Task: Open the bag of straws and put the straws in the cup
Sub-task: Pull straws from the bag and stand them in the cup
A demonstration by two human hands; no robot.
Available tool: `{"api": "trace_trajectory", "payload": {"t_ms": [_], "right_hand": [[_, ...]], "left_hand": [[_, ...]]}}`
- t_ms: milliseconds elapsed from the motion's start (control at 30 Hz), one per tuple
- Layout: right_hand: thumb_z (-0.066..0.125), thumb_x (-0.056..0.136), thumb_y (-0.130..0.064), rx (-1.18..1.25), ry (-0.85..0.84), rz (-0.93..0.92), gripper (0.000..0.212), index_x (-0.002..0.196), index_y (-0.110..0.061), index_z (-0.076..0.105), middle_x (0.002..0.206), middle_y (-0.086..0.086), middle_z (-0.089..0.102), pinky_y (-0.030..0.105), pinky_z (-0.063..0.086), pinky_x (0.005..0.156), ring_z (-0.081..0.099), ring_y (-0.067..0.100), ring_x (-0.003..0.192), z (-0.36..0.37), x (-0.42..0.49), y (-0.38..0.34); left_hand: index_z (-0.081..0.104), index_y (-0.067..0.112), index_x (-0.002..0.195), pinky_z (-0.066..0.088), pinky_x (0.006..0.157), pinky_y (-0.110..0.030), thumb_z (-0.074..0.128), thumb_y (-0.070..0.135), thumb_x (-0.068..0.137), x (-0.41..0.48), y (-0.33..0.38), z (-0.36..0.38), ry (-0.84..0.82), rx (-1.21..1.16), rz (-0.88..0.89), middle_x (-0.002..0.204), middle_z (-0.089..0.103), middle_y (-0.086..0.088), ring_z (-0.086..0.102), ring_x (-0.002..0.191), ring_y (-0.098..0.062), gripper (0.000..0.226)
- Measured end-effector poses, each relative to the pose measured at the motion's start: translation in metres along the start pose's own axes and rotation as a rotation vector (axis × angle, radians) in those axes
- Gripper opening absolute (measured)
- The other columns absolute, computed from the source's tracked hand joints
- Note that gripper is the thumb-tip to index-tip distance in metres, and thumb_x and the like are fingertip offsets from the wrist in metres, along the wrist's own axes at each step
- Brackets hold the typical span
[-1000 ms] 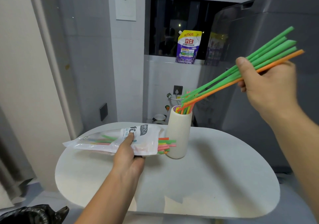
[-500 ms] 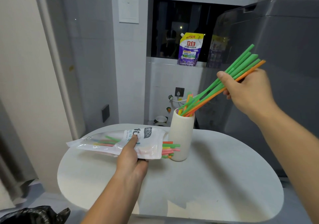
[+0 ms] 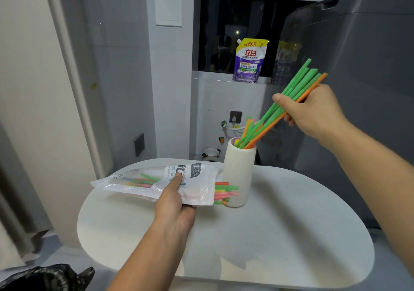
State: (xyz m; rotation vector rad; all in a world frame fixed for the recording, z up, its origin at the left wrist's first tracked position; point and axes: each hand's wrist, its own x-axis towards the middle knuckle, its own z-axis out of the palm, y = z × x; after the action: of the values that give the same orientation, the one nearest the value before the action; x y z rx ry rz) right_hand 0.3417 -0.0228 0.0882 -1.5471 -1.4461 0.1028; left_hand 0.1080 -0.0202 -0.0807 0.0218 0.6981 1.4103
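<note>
**Straws part-way into the cup**

On the white table (image 3: 280, 234) the opened bag (image 3: 156, 181), gripped by the left hand (image 3: 177, 203), shows more straw ends (image 3: 225, 193) left to move. The right hand (image 3: 313, 113) pinches a green-and-orange bundle (image 3: 289, 104), its tips inside the ribbed cup (image 3: 238, 174)

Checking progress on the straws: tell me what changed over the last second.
The right hand came down and in toward the cup, sliding its bundle of green and orange straws deeper into it; it still grips them. The left hand still holds the bag beside the cup, straw ends poking out as before.
</note>
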Motion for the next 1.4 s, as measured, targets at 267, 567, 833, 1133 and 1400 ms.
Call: {"api": "trace_trajectory", "payload": {"t_ms": [267,567,833,1133,1400], "right_hand": [[0.069,0.091,-0.035,-0.025,-0.103,0.040,0.027,0.094,-0.008,0.068,0.079,0.003,0.070,0.026,0.054,0.058,0.067,0.013,0.064,0.032,0.004,0.007],[0.072,0.086,-0.042,-0.137,-0.135,0.082,0.034,0.094,-0.009,0.067,0.098,0.008,0.068,0.032,0.058,0.068,0.069,0.019,0.083,0.071,0.004,0.024],[0.083,0.077,-0.035,0.024,-0.060,0.073,0.086,0.146,-0.021,0.033,0.140,0.004,0.047,0.042,0.053,0.098,0.054,0.022,0.121,0.081,0.000,0.029],[0.042,0.103,-0.042,-0.203,-0.211,-0.172,0.054,0.152,-0.019,0.038,0.159,-0.001,0.036,0.040,0.032,0.115,0.035,0.020,0.144,0.090,-0.009,0.033],[0.048,0.100,-0.047,-0.292,-0.275,-0.185,0.062,0.155,-0.025,0.030,0.161,0.000,0.031,0.048,0.035,0.115,0.030,0.024,0.146,0.081,-0.007,0.031]], "left_hand": [[0.057,0.009,0.145,0.054,0.101,-0.056,0.061,0.006,0.103,0.002,-0.002,-0.001,-0.003,-0.006,0.008,0.135,0.071,-0.015,0.069,0.124,-0.033,0.043],[0.059,0.010,0.144,0.049,0.109,-0.061,0.062,0.005,0.102,0.009,-0.003,-0.004,-0.004,-0.007,0.008,0.133,0.072,-0.015,0.070,0.123,-0.033,0.042],[0.059,0.010,0.144,0.050,0.109,-0.060,0.062,0.005,0.102,0.009,-0.002,-0.005,-0.009,-0.015,0.015,0.133,0.072,-0.015,0.070,0.122,-0.033,0.042],[0.059,0.009,0.144,0.052,0.107,-0.058,0.063,0.005,0.101,0.008,-0.003,-0.006,-0.019,-0.009,0.015,0.132,0.073,-0.015,0.070,0.121,-0.032,0.043],[0.059,0.010,0.143,0.052,0.107,-0.059,0.063,0.005,0.101,0.008,-0.003,-0.005,-0.025,-0.011,0.009,0.131,0.074,-0.015,0.071,0.120,-0.032,0.042]]}}
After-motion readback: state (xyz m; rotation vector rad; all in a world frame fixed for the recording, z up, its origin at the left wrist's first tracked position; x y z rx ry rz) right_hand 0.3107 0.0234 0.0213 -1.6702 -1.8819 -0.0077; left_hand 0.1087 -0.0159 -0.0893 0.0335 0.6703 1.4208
